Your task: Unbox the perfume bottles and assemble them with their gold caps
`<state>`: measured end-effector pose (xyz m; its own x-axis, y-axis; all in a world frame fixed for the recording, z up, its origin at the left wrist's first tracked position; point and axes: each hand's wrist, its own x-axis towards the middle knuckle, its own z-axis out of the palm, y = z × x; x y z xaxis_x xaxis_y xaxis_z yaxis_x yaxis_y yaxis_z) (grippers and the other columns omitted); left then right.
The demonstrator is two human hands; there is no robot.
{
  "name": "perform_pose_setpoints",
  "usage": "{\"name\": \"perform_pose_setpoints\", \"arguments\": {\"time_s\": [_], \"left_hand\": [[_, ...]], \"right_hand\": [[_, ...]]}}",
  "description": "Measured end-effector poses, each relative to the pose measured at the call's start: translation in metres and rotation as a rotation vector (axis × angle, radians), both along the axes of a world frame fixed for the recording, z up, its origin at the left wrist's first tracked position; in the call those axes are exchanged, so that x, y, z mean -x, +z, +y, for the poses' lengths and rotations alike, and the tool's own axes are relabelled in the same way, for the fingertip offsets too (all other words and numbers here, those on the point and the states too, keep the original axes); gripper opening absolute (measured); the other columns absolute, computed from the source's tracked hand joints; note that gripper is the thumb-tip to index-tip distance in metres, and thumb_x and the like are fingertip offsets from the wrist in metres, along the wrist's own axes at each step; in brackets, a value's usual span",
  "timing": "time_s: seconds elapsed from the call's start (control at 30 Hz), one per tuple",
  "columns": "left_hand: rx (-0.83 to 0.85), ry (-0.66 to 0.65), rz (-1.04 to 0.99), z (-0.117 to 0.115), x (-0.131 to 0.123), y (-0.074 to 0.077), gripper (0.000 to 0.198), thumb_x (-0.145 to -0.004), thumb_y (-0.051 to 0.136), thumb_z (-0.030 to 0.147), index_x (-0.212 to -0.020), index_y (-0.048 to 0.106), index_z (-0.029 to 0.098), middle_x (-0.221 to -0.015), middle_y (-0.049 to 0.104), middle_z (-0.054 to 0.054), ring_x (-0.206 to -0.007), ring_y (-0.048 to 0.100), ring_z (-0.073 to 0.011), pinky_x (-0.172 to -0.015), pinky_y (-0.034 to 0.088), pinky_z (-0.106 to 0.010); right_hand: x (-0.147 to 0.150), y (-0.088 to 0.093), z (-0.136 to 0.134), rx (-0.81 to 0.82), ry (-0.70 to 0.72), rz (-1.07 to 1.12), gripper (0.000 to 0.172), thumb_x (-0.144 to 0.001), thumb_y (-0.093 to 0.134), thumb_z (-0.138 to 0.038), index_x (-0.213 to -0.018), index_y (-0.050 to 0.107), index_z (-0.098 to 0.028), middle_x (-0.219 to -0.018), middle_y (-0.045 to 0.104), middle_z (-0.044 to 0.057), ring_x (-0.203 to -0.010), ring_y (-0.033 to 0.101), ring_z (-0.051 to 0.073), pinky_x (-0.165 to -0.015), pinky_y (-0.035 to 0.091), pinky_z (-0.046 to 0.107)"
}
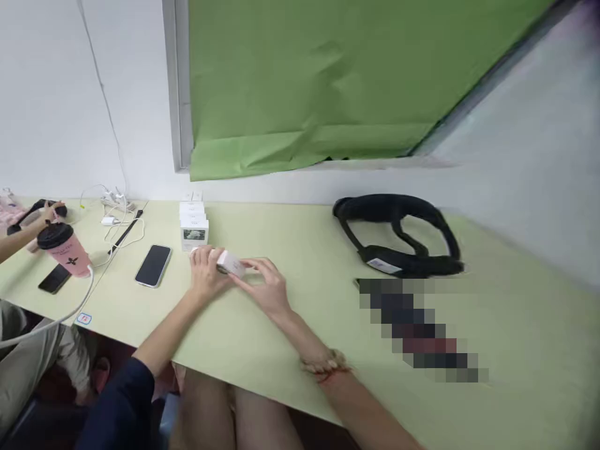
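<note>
Between my two hands is a small white box (pixel 232 264), tilted and held just above or on the table, in front of a row of similar white boxes (pixel 194 239). My left hand (pixel 204 270) is closed around the box's left end. My right hand (pixel 268 284) pinches its right end between thumb and fingers. The nearest box of the row shows a dark picture with a pale flower on its front. A hair tie and a thin red string circle my right wrist.
A phone (pixel 153 265) lies left of my hands. Farther left are a pink cup (pixel 70 250) with a black lid, another phone (pixel 54 279), white cables (pixel 117 215) and a co-worker's hand (pixel 50 215). A black headset (pixel 398 234) and a blurred-out object (pixel 417 328) lie to the right.
</note>
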<state>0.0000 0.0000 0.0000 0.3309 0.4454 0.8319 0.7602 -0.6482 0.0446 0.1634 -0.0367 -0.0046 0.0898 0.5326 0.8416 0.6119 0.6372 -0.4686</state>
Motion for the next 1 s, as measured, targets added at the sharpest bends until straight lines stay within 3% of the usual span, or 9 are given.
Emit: {"name": "perform_pose_setpoints", "arguments": {"time_s": [0.17, 0.3, 0.67, 1.0], "left_hand": [[-0.032, -0.081, 0.005, 0.016, 0.007, -0.024, 0.060, -0.074, 0.070, 0.053, -0.120, 0.053, 0.018, -0.110, 0.059, -0.012, -0.112, 0.053, -0.0275, -0.098, 0.035, -0.042], [-0.041, -0.077, -0.004, 0.019, 0.008, -0.030, 0.059, -0.076, 0.068, 0.052, -0.121, 0.053, 0.019, -0.110, 0.060, -0.013, -0.112, 0.054, -0.0279, -0.097, 0.037, -0.043], [0.072, -0.202, 0.205, 0.032, 0.024, -0.015, 0.061, -0.080, 0.061, 0.059, -0.125, 0.053, 0.018, -0.114, 0.062, -0.014, -0.114, 0.057, -0.0270, -0.101, 0.036, -0.042], [-0.007, -0.187, 0.157, 0.030, 0.028, -0.018, 0.060, -0.081, 0.061, 0.056, -0.126, 0.051, 0.018, -0.115, 0.062, -0.015, -0.114, 0.057, -0.0277, -0.099, 0.038, -0.042]], "right_hand": [[0.007, -0.007, 0.004, 0.096, -0.015, -0.015, 0.027, -0.074, 0.076, -0.039, -0.087, 0.060, -0.022, -0.080, 0.066, 0.003, -0.069, 0.061, 0.018, -0.066, 0.054, 0.033], [0.009, -0.010, 0.005, 0.098, -0.034, -0.004, 0.028, -0.074, 0.075, -0.041, -0.082, 0.056, -0.023, -0.075, 0.063, 0.002, -0.068, 0.059, 0.018, -0.064, 0.052, 0.032], [0.013, -0.005, 0.006, 0.142, 0.051, 0.027, 0.032, -0.075, 0.074, -0.044, -0.072, 0.051, -0.023, -0.071, 0.058, 0.001, -0.066, 0.055, 0.016, -0.062, 0.048, 0.029], [0.019, -0.011, 0.006, 0.161, -0.002, 0.047, 0.033, -0.073, 0.075, -0.047, -0.081, 0.055, -0.022, -0.076, 0.062, 0.002, -0.069, 0.059, 0.017, -0.061, 0.050, 0.030]]}}
